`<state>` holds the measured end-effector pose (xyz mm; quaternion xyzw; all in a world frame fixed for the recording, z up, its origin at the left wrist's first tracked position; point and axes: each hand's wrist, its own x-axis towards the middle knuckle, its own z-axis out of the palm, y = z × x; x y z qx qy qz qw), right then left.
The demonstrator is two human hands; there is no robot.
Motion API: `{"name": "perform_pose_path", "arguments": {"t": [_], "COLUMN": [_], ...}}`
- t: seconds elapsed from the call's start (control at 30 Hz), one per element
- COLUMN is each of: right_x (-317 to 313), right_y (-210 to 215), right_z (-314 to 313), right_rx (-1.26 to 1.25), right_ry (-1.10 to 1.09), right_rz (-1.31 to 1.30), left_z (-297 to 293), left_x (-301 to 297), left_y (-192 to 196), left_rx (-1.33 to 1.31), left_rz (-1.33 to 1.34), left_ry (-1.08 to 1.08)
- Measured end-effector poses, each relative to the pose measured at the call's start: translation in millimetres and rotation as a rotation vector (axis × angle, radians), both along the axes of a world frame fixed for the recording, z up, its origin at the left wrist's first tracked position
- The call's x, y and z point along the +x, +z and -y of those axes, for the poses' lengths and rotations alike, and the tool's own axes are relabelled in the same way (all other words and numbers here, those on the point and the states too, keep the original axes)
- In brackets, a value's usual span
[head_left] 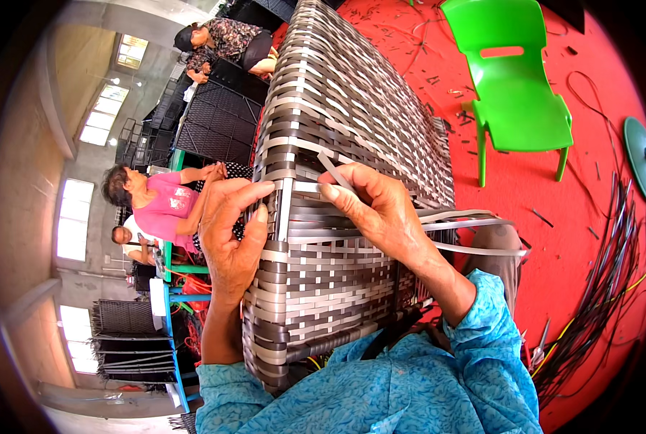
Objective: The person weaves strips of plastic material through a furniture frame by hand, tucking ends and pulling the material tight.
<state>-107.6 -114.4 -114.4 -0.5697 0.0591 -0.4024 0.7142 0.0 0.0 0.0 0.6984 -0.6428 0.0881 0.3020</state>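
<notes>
A woven piece of furniture (323,94) in brown, grey and cream flat strips stands in front of me, its corner edge between my hands. My right hand (384,210) pinches a flat grey weaving strip (330,171) between thumb and fingers, close to that edge. On the far side of the corner, my left hand (230,235) has its thumb and index finger apart, tips near the woven edge; its other fingers are partly hidden. Several loose strip ends (467,223) run under my right hand and stick out to the right.
A green plastic chair (518,87) stands on the red floor (438,50), which is strewn with strip scraps. A bundle of dark strips (605,275) lies at right, near scissors (539,352). At left, a person in pink (165,206) and others sit near dark woven panels (218,123).
</notes>
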Motion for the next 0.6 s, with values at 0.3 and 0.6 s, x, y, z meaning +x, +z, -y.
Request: {"name": "perform_pose_path", "arguments": {"t": [0.3, 0.6], "right_x": [10.6, 3.9], "right_y": [-10.7, -8.2], "right_z": [-7.8, 6.7], "right_rx": [0.262, 0.094], "right_ry": [0.218, 0.194], "right_rz": [0.052, 0.001], "left_z": [2.0, -0.9], "left_x": [-1.9, 0.0], "left_y": [0.3, -4.4], "left_rx": [-0.007, 0.000], "left_rz": [0.022, -0.093], "left_ry": [0.003, 0.055]}}
